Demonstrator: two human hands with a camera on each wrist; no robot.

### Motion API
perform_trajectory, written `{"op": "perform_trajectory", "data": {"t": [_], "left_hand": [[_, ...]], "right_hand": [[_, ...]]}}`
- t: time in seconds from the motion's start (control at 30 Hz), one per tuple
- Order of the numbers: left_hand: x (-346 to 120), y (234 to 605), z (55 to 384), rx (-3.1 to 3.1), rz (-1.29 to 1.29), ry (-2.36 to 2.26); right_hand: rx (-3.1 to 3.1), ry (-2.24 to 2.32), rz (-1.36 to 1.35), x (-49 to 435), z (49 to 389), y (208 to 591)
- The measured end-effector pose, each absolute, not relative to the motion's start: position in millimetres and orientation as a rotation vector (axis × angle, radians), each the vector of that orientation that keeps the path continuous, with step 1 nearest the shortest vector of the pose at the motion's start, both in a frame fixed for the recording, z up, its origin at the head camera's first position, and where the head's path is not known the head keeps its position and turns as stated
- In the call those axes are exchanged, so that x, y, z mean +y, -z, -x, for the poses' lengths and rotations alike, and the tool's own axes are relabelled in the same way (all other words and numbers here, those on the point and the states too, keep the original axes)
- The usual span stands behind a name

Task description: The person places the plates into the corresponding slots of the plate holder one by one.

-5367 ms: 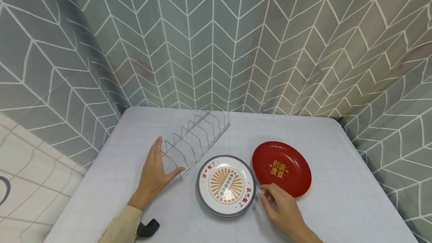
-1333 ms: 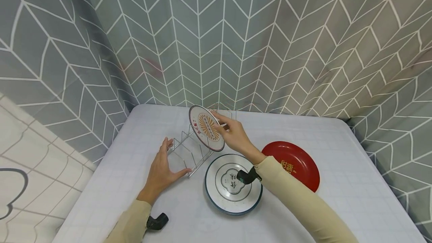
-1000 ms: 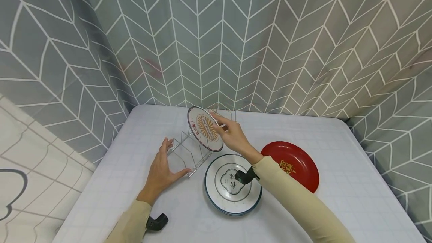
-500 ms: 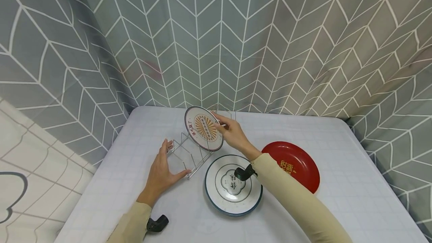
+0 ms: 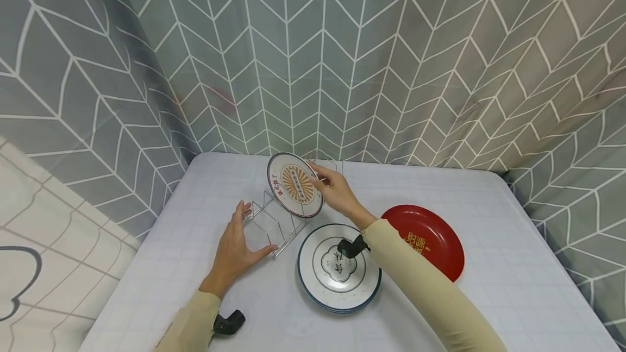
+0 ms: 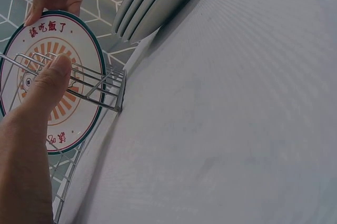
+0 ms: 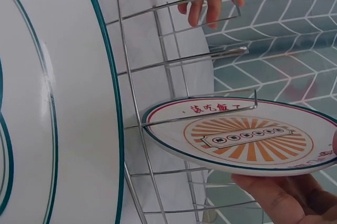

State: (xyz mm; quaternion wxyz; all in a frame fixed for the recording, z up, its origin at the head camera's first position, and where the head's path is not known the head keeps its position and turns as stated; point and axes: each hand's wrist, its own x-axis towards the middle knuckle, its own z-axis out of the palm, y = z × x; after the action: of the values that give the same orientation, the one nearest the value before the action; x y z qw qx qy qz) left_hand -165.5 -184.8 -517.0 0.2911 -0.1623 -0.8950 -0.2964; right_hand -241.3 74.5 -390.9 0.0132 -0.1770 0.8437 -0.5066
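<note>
My right hand (image 5: 339, 193) grips the right edge of a round white plate (image 5: 295, 184) with an orange sunburst, red characters and a dark green rim. The plate leans tilted between the wires of a metal wire dish rack (image 5: 291, 239), standing diagonally on the table. In the right wrist view, the plate's lower edge lies among the rack wires, with the right fingers under its far side. My left hand (image 5: 236, 251) holds the rack's near end, thumb on one side and fingers on the other. In the left wrist view, the left thumb (image 6: 52, 79) lies across a rack wire.
A stack of white plates (image 5: 320, 287) with blue rims stands right of the rack's near end, under the right wrist's black camera (image 5: 351, 247). A red oval plate (image 5: 432, 238) with gold characters lies farther right, partly behind the right sleeve (image 5: 420, 276). Patterned curtain (image 5: 342, 69) surrounds the table.
The sunburst plate was on top of the stack; the right hand has carried it left to the rack. Within the last second it has tipped slightly back and left. The left hand stays on the rack.
</note>
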Motion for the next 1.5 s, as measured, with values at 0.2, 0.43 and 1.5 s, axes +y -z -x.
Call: {"op": "perform_trajectory", "data": {"t": [0.2,0.43,1.5], "left_hand": [[-184.9,516.4,165.3,-2.375,0.438,0.779],[-184.0,515.6,164.5,-2.383,0.429,0.777],[-184.6,516.6,165.6,-2.363,0.456,0.787]], "right_hand": [[2.584,1.591,0.539,76.5,243.9,392.4],[2.540,1.616,0.552,78.6,242.8,393.8],[2.594,1.648,0.500,173.8,149.6,430.5]]}}
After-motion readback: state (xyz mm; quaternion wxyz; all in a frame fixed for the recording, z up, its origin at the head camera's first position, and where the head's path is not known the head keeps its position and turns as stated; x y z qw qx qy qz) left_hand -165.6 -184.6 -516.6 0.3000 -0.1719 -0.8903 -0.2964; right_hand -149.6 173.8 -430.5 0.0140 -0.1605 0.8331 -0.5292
